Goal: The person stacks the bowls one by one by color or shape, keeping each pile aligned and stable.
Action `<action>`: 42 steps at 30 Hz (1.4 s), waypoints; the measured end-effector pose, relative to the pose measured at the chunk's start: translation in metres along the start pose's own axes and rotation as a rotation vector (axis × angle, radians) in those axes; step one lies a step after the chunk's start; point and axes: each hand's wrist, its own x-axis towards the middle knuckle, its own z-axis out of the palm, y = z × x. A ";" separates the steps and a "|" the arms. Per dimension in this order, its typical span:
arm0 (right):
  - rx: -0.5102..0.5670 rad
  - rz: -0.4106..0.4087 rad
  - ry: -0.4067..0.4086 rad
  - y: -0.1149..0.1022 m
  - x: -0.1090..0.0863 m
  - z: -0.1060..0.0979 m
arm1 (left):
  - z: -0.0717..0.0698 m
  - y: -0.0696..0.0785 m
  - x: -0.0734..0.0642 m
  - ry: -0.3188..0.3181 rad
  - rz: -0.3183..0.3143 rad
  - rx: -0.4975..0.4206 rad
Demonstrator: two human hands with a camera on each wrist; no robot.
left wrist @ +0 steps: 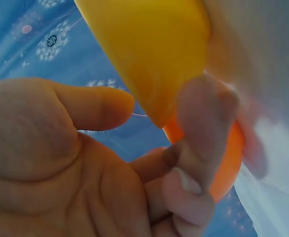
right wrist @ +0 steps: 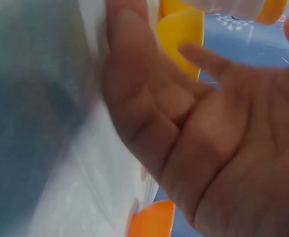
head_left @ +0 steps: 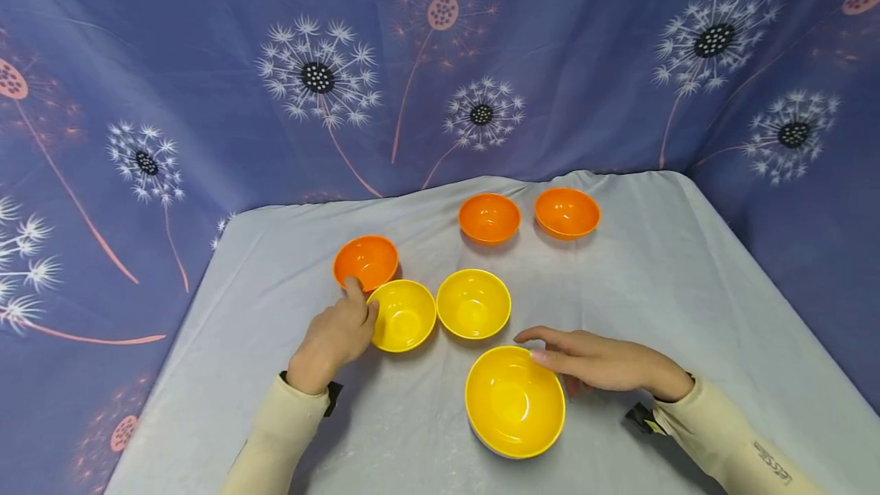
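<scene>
My left hand (head_left: 337, 336) reaches between an orange bowl (head_left: 367, 258) and a small yellow bowl (head_left: 403, 316). Its index finger overlaps the orange bowl's near rim, and the thumb is close beside the yellow bowl's left edge. In the left wrist view the thumb (left wrist: 107, 107) stands apart from the yellow bowl (left wrist: 149, 44), the other fingers loosely bent. At the upper right rim of a larger yellow bowl (head_left: 516, 403), my right hand (head_left: 601, 361) has its index finger extended and thumb overlapping the rim. The right wrist view shows its palm (right wrist: 233, 133) with nothing gripped.
A second small yellow bowl (head_left: 473, 304) stands right beside the first. Farther back are two more orange bowls, one in the middle (head_left: 489, 218) and one to the right (head_left: 567, 213). A pale cloth (head_left: 660, 273) covers the table; a patterned blue curtain (head_left: 584, 59) hangs behind it.
</scene>
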 end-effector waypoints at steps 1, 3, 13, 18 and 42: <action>0.007 -0.005 -0.026 0.001 0.000 0.001 | 0.000 0.000 0.000 0.002 0.002 -0.007; 0.019 -0.030 -0.060 0.002 0.000 0.003 | -0.001 -0.002 -0.001 0.002 0.008 -0.030; 0.072 -0.032 -0.102 0.002 0.003 0.011 | 0.049 -0.061 0.040 0.091 0.359 -0.095; 0.074 -0.014 -0.092 0.002 0.004 0.012 | 0.049 -0.065 0.039 0.119 0.439 -0.142; 0.084 -0.024 -0.103 0.001 0.004 0.013 | -0.003 -0.003 -0.001 0.257 0.333 0.014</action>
